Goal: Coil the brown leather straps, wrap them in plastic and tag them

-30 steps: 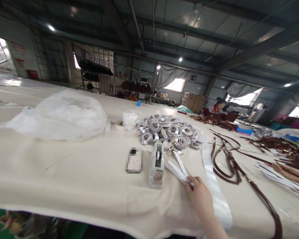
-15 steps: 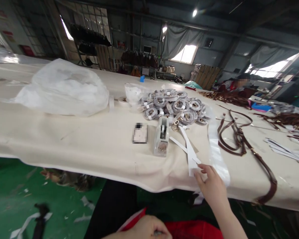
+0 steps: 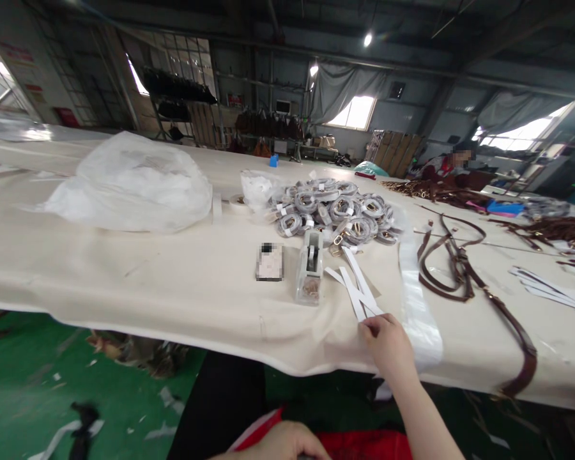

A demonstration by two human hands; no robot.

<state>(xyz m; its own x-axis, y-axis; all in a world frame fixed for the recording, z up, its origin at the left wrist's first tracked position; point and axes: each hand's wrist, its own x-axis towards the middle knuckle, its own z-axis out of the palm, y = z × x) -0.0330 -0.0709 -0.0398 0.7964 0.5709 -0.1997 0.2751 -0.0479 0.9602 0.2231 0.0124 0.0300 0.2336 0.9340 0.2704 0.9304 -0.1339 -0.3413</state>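
My right hand (image 3: 389, 345) is at the table's front edge, thumb and fingers closed on the near end of a white paper strip (image 3: 352, 295). Other white strips (image 3: 359, 271) lie crossed beside it, pointing away from me. Low in the view, my left hand (image 3: 287, 442) is curled over my lap; a bit of something greyish shows at its fingers, too little to name. Left of the strips stands a tape dispenser (image 3: 310, 268). Beyond them lies a pile of coiled, wrapped straps (image 3: 338, 207) with gold-coloured metal hardware.
A blurred-out flat object (image 3: 270, 263) lies left of the dispenser. A big white plastic bag (image 3: 144, 185) rests farther left, near a tape roll (image 3: 238, 200). Clear plastic sheeting (image 3: 414, 306) and brown leather straps (image 3: 460, 255) are at right. A person (image 3: 445, 166) sits at far right.
My right hand has moved a little left, and its fingers have closed on a paper strip. The strips now lie spread in a crossing pattern. My left hand stays low, and the view has shifted slightly.
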